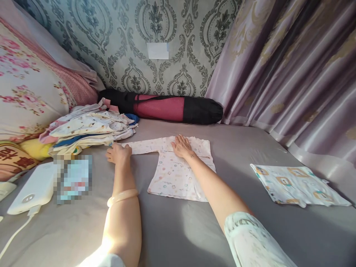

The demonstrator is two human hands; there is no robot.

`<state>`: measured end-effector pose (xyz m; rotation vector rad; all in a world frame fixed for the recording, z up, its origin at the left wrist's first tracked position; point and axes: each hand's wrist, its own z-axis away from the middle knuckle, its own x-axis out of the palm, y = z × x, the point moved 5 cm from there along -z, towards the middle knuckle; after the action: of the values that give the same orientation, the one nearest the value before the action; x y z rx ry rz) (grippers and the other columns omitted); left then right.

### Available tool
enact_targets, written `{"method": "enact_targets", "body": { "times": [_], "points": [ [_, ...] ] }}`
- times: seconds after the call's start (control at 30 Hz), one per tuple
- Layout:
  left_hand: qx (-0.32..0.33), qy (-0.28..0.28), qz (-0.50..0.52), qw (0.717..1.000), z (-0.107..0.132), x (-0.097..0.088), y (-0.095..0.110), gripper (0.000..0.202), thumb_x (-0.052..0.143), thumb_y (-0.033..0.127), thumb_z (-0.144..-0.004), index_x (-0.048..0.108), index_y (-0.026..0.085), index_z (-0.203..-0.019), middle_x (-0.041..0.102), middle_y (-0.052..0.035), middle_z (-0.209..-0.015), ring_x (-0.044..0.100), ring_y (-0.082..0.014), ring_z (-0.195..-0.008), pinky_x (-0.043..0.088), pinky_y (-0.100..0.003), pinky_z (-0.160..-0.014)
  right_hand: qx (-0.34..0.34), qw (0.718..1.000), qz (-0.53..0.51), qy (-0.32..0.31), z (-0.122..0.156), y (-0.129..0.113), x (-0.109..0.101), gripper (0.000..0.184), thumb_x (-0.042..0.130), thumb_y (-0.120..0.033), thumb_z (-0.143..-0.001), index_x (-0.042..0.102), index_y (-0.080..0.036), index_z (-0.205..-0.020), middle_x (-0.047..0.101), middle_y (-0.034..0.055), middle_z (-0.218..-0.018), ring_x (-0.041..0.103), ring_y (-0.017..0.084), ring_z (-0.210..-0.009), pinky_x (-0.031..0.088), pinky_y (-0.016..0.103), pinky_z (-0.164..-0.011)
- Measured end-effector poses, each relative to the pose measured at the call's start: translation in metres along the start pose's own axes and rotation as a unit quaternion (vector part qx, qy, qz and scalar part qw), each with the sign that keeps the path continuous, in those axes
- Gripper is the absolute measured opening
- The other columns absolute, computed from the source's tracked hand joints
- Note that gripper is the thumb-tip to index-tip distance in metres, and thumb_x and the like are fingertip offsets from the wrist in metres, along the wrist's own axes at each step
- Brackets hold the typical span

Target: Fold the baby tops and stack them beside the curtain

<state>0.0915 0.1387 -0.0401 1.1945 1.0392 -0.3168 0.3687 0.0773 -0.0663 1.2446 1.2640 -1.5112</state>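
A small pale pink printed baby shirt (175,174) lies flat on the grey bedsheet (178,230) in front of me. My left hand (119,153) is closed on the end of the shirt's left sleeve, which stretches out to the left. My right hand (182,146) lies flat with fingers spread on the shirt's upper part, near the collar. A pale bangle (122,196) sits on my left forearm.
A pile of baby clothes (89,129) sits at the back left beside floral pillows (27,89). A folded printed garment (294,184) lies at right. A pink-and-black rolled bag (172,107) rests against the wall. A white power bank (33,189) with its cable lies at left. Curtains (292,66) hang at right.
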Motion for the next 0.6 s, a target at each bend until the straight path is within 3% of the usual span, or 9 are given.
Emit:
{"method": "enact_targets", "body": {
  "times": [0.3, 0.37, 0.47, 0.57, 0.6],
  "points": [
    [-0.031, 0.057, -0.003, 0.998, -0.017, 0.007, -0.012, 0.046, 0.055, 0.03, -0.078, 0.058, 0.01, -0.12, 0.052, -0.0256, -0.134, 0.043, -0.0422, -0.127, 0.04, -0.059, -0.097, 0.01, 1.0, -0.015, 0.01, -0.006, 0.003, 0.004, 0.062, 0.021, -0.042, -0.103, 0.031, -0.006, -0.153, 0.023, 0.014, -0.162, 0.015, 0.025, -0.15, 0.01, 0.044, -0.12],
    [-0.042, 0.048, -0.013, 0.998, -0.016, 0.007, -0.012, 0.047, 0.054, 0.03, -0.079, 0.058, 0.008, -0.12, 0.051, -0.0268, -0.135, 0.043, -0.0418, -0.128, 0.04, -0.057, -0.098, -0.012, 0.999, -0.009, 0.047, -0.005, -0.004, -0.004, 0.055, 0.028, -0.035, -0.102, 0.038, -0.009, -0.149, 0.029, 0.0132, -0.16, 0.02, 0.024, -0.148, 0.012, 0.042, -0.12],
    [-0.05, 0.022, -0.03, 0.998, -0.013, 0.006, -0.011, 0.047, 0.052, 0.029, -0.081, 0.059, 0.006, -0.12, 0.053, -0.0271, -0.135, 0.045, -0.0401, -0.129, 0.039, -0.054, -0.101, -0.081, 0.993, -0.012, 0.089, -0.002, -0.024, -0.012, 0.043, 0.031, -0.025, -0.101, 0.054, -0.017, -0.137, 0.048, 0.0092, -0.148, 0.038, 0.02, -0.136, 0.022, 0.034, -0.114],
    [-0.042, 0.017, -0.033, 0.998, -0.017, 0.002, -0.01, 0.041, 0.051, 0.029, -0.081, 0.064, 0.01, -0.115, 0.058, -0.0241, -0.131, 0.048, -0.0403, -0.128, 0.04, -0.056, -0.1, -0.122, 0.99, -0.025, 0.064, -0.001, -0.041, -0.01, 0.039, 0.031, -0.023, -0.101, 0.064, -0.02, -0.123, 0.058, 0.0067, -0.133, 0.047, 0.02, -0.122, 0.033, 0.032, -0.104],
    [-0.012, 0.015, -0.031, 0.999, -0.021, 0.001, -0.008, 0.039, 0.05, 0.03, -0.081, 0.065, 0.012, -0.113, 0.06, -0.024, -0.128, 0.051, -0.0412, -0.125, 0.041, -0.058, -0.097, -0.123, 0.991, -0.024, 0.054, -0.001, -0.043, -0.009, 0.037, 0.033, -0.025, -0.101, 0.065, -0.02, -0.12, 0.058, 0.0066, -0.132, 0.047, 0.022, -0.121, 0.034, 0.033, -0.102]
  ]
}}
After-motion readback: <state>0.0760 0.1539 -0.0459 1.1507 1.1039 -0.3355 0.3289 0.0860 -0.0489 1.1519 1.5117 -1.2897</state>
